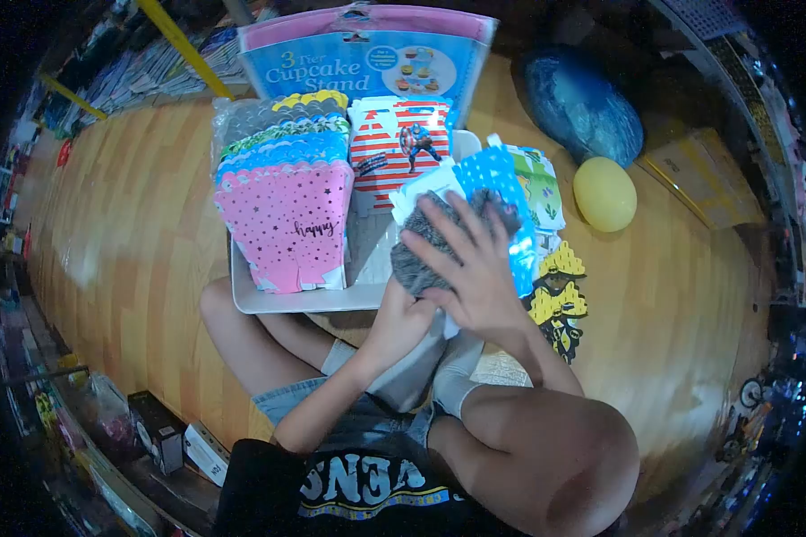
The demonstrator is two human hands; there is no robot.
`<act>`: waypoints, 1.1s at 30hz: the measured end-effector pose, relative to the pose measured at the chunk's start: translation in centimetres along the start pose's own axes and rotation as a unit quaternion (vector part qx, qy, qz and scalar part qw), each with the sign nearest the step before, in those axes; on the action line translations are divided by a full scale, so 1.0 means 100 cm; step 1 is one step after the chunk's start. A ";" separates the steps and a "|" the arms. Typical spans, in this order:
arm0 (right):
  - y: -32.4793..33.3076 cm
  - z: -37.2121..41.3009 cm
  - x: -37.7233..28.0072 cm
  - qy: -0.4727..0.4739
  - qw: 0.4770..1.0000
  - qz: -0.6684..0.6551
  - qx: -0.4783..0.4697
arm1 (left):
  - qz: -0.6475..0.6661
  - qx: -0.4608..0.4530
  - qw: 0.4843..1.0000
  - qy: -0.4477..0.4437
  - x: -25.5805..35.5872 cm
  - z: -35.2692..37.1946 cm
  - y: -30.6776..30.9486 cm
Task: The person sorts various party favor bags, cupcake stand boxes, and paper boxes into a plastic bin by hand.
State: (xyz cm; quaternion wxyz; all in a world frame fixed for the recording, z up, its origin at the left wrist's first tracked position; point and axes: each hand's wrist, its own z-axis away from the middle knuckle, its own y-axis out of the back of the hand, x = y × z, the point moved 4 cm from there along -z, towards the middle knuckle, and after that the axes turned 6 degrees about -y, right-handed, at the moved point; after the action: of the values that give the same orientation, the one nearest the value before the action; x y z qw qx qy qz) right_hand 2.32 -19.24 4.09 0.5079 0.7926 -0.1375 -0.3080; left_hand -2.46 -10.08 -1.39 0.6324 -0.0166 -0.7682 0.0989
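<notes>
A grey fuzzy cloth [414, 259] lies under my right hand [475, 264], whose spread fingers press it against a white cardboard piece [427, 186]. Most of that piece is covered by cloth and hand. My left hand [401, 318] is closed at its lower end, thumb on top. Just right of them is a flat blue polka-dot box [503, 179]. In the white tray [304, 302] stand pink star-printed boxes [287, 219] marked "happy", with blue, green, grey and yellow ones behind. Red-striped boxes [381, 148] with a superhero print stand beside them.
Behind the tray leans a "3 Tier Cupcake Stand" package [367, 63]. Rightward are green printed cards [542, 188], yellow-and-black boxes [560, 295], a yellow balloon [605, 194], a dark blue balloon [582, 103] and a cardboard box [703, 179]. Shelves line the wooden floor [134, 233].
</notes>
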 end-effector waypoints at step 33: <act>-0.005 -0.030 -0.010 0.002 0.958 -0.284 0.048 | 0.640 -0.297 0.707 -0.045 -0.073 -0.097 0.011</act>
State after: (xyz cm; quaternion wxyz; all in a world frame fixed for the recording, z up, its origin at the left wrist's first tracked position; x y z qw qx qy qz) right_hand 3.41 -16.31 4.85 0.3608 0.8233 0.0797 -0.4310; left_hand 8.38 -8.79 -6.91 0.3442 -0.6872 -0.5901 0.2472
